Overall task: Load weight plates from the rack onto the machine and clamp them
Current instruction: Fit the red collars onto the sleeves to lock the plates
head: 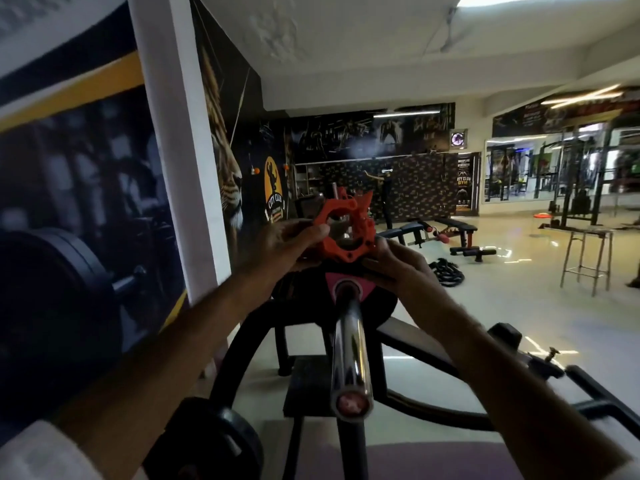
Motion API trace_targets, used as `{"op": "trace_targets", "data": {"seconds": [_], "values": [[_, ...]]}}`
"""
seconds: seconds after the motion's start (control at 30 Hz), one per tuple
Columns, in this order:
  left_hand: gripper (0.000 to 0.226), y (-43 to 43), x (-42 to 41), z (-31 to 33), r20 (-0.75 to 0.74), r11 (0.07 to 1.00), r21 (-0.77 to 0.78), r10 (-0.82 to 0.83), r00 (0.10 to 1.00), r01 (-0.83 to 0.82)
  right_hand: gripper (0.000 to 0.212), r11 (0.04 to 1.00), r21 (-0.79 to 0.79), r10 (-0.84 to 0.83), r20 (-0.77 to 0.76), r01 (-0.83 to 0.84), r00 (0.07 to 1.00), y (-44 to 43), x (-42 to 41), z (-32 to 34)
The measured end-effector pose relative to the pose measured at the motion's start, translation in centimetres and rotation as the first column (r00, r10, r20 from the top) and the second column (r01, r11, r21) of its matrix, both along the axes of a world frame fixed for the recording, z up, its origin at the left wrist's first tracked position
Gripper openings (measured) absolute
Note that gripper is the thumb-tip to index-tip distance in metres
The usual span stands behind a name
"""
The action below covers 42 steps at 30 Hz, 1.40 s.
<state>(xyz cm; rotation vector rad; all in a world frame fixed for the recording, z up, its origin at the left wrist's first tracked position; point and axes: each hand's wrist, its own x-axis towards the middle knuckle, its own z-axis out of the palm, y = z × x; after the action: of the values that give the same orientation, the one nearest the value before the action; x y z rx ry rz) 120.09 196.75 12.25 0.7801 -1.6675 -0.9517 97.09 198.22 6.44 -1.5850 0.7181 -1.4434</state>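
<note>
Head view: both hands up in front, holding an orange barbell collar clamp [343, 230] in the air above the far end of the chrome sleeve [349, 351]. Left hand [287, 245] grips the clamp's left rim, fingers [313, 232] curled onto the ring. Right hand [398, 263] holds the lower right edge, its fingers closed on the clamp body. The clamp's ring opening faces the camera; its lever side sits on the right, detail blurred. Clamp is not on the sleeve, it is above and beyond it.

The sleeve runs from the lower centre of the frame away toward the hands, its end cap [351, 403] nearest the camera. At the far end a black weight plate [377, 306] with a pink hub [346, 287] sits on the sleeve, just beneath the hands. The black machine frame [249, 334] curves below it.

Another black plate [221, 441] shows at the lower left, near the left forearm; cannot tell what it is mounted on.

Background: lion mural [225, 161] on the left wall, flat benches [450, 230] and battle ropes [446, 271] on the glossy floor, a metal stool [585, 258] to the right, mirrors [540, 171] along the far wall.
</note>
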Motion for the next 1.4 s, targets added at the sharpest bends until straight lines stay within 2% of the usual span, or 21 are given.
{"op": "trace_targets", "data": {"seconds": [0.07, 0.13, 0.33, 0.47, 0.57, 0.67, 0.83, 1.03, 1.1, 1.23, 1.4], "values": [[0.053, 3.7, 1.2, -1.9, -0.036, 0.998, 0.027, -0.049, 0.998, 0.05, 0.038, 0.989, 0.025, 0.142, 0.071, -0.144, 0.987, 4.3, 1.2, 0.1], [0.055, 7.3, 2.3, -3.5, -0.073, 0.996, 0.045, -0.073, 0.995, 0.076, 0.039, 0.979, 0.028, 0.196, 0.123, -0.201, 0.973, 8.0, 2.3, -0.1], [0.04, 15.9, 4.0, -6.2, -0.105, 0.996, 0.029, -0.075, 0.992, 0.079, 0.038, 0.996, -0.068, 0.055, -0.051, -0.058, 0.997, 16.2, 4.3, -1.7], [0.028, 19.0, 3.9, -8.2, -0.086, 0.996, 0.005, -0.088, 0.992, 0.089, 0.038, 0.994, -0.106, -0.045, -0.095, 0.035, 0.994, 19.4, 4.2, -3.3], [0.033, 19.7, 3.5, -10.4, -0.065, 0.997, 0.016, -0.071, 0.995, 0.072, 0.039, 0.99, -0.111, -0.104, -0.105, 0.092, 0.989, 20.4, 3.8, -5.3], [0.038, 19.2, 2.7, -12.5, -0.037, 0.999, 0.029, -0.033, 0.999, 0.034, 0.039, 0.988, -0.084, -0.14, -0.124, 0.13, 0.982, 20.2, 3.7, -7.3], [0.023, 17.2, 2.0, -14.9, 0.055, 0.992, 0.037, 0.115, 0.992, -0.117, 0.032, 0.959, -0.114, -0.28, -0.257, 0.259, 0.925, 18.7, 4.1, -8.8], [0.035, 14.3, 1.4, -15.6, 0.121, 0.984, 0.025, 0.172, 0.978, -0.176, 0.032, 0.931, -0.182, -0.361, -0.322, 0.317, 0.875, 15.9, 3.3, -9.7], [0.035, 12.8, 0.9, -15.6, 0.114, 0.981, 0.041, 0.182, 0.977, -0.187, 0.03, 0.948, -0.123, -0.317, -0.287, 0.293, 0.904, 14.5, 3.0, -9.7], [0.036, 9.5, 0.1, -15.4, 0.077, 0.974, 0.129, 0.175, 0.982, -0.184, 0.039, 0.953, 0.001, -0.298, -0.146, 0.302, 0.943, 10.7, 2.5, -9.7], [0.039, 5.4, -0.9, -14.5, -0.022, 0.969, 0.23, 0.099, 0.995, -0.091, 0.03, 0.947, 0.083, -0.308, -0.03, 0.309, 0.951, 5.4, 2.1, -9.5]]}}
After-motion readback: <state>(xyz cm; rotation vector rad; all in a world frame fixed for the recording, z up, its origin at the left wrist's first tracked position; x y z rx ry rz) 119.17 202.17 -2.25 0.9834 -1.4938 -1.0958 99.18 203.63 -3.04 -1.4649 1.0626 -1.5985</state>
